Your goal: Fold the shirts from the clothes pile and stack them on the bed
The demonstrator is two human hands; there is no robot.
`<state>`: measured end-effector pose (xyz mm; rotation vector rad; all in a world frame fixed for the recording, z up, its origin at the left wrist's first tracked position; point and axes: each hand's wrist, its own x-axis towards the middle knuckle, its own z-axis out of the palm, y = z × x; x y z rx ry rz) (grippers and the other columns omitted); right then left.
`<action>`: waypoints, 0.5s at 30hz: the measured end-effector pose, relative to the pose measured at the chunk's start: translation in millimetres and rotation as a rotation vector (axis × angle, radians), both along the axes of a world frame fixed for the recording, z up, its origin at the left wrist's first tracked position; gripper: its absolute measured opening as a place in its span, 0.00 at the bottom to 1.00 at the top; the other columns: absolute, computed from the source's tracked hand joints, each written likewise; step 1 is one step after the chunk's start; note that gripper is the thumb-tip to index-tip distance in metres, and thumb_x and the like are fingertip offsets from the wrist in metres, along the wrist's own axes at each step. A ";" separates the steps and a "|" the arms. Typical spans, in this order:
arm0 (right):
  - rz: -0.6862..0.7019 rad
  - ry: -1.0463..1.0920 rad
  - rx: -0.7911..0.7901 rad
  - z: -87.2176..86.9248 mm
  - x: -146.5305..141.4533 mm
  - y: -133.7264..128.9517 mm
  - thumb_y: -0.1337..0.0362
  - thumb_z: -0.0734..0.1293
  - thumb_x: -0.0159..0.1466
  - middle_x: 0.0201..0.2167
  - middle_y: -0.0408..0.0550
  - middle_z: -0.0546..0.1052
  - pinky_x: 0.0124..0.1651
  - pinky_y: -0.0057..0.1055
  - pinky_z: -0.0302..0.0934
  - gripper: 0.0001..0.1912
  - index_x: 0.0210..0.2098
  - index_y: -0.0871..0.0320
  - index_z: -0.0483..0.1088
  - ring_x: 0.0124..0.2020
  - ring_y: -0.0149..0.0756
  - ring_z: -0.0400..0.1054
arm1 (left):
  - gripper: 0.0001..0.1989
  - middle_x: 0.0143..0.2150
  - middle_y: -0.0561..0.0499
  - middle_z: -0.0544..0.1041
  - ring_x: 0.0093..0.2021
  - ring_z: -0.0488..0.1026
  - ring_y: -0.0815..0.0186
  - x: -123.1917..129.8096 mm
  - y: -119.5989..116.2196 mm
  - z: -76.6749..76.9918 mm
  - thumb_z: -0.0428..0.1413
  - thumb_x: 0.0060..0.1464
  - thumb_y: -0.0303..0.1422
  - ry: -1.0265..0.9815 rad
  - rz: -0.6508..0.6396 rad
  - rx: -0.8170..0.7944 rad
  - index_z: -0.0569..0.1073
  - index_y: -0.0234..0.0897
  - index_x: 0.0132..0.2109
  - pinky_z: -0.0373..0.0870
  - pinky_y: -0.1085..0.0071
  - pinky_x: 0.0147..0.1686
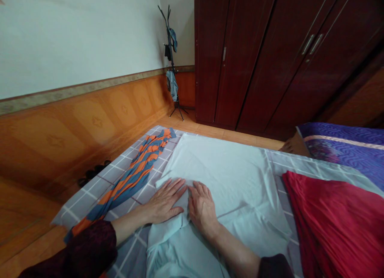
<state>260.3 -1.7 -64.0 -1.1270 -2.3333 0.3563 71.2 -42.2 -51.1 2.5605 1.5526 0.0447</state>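
A pale mint-white garment that looks like a T-shirt [228,170] lies spread over a grey checked bedsheet [103,188]. Its far part is mostly smooth, while the near part is creased and bunched. My left hand [166,200] rests flat on the left edge of the shirt, fingers stretched out and slightly apart. Close beside it, my right hand [202,206] lies on the cloth with its fingers bent a little and their tips touching the fabric. No cloth shows gripped in either hand.
An orange and blue striped garment [141,162] lies to the left, a red cloth [339,218] to the right. Beyond the bed stand a dark red wardrobe [255,62] and a coat rack [172,62]. A purple quilted cover [354,146] is at far right; dark shoes [94,172] sit by the wall.
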 end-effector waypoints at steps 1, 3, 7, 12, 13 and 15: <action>-0.006 0.035 -0.009 0.7 0.1 1.2 0.73 0.59 0.60 0.52 0.57 0.71 0.57 0.42 0.56 0.19 0.49 0.63 0.71 0.54 0.45 0.61 | 0.35 0.71 0.44 0.41 0.69 0.36 0.57 1.7 -1.7 1.1 0.47 0.62 0.44 0.005 0.000 -0.009 0.41 0.39 0.69 0.38 0.52 0.65; -0.010 0.080 -0.022 1.8 0.5 3.3 0.72 0.59 0.61 0.50 0.57 0.71 0.56 0.42 0.58 0.17 0.48 0.64 0.71 0.52 0.44 0.62 | 0.35 0.70 0.43 0.41 0.69 0.36 0.56 4.8 -7.8 3.9 0.48 0.62 0.43 0.008 0.012 -0.034 0.42 0.39 0.69 0.38 0.51 0.65; 0.009 0.078 -0.035 3.1 1.4 4.7 0.70 0.60 0.61 0.50 0.59 0.71 0.56 0.42 0.57 0.15 0.47 0.65 0.71 0.52 0.45 0.61 | 0.33 0.70 0.44 0.45 0.69 0.38 0.57 10.0 -37.3 13.3 0.47 0.62 0.43 -0.034 -0.050 -0.113 0.45 0.41 0.68 0.40 0.52 0.65; 0.041 0.059 -0.044 17.1 1.9 1.4 0.70 0.62 0.60 0.50 0.60 0.71 0.55 0.43 0.59 0.15 0.46 0.63 0.72 0.52 0.46 0.62 | 0.30 0.68 0.43 0.53 0.68 0.46 0.54 14.1 -97.6 35.0 0.48 0.61 0.46 -0.130 -0.126 -0.130 0.54 0.41 0.66 0.47 0.51 0.64; 0.052 0.060 -0.042 24.1 2.9 -1.1 0.70 0.63 0.60 0.50 0.59 0.71 0.54 0.42 0.59 0.14 0.46 0.62 0.72 0.52 0.45 0.62 | 0.29 0.67 0.43 0.55 0.67 0.48 0.54 14.0 -108.9 38.4 0.49 0.60 0.46 -0.152 -0.138 -0.111 0.56 0.41 0.65 0.48 0.51 0.64; 0.089 0.079 -0.032 41.9 7.8 -10.1 0.68 0.63 0.61 0.50 0.57 0.71 0.53 0.41 0.61 0.14 0.45 0.61 0.72 0.52 0.44 0.63 | 0.29 0.65 0.43 0.59 0.65 0.53 0.53 12.4 -127.9 41.9 0.52 0.58 0.48 -0.194 -0.176 -0.071 0.60 0.41 0.62 0.50 0.51 0.63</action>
